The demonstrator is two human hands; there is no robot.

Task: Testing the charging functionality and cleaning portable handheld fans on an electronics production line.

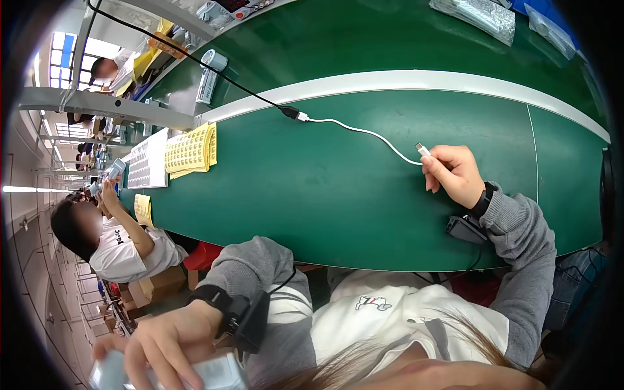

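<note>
Over the green tabletop [325, 201], my right hand [457, 174] pinches the plug end of a white USB cable [367, 132], its metal tip pointing up and left. The cable's far end joins a black cable [250, 93] that runs to the upper left. My left hand [168, 341] is low at the left, off the table. Its fingers wrap over a pale blue plastic device [224, 372], which the lower picture edge partly cuts off, so its exact kind cannot be told.
Yellow label sheets [190, 151] and a white printed sheet [147, 160] lie at the left. A light blue device [208, 84] rests beyond the white ledge [390, 80]. Clear plastic bags [478, 18] are at the far right. A co-worker [123, 247] sits at the left, holding a device.
</note>
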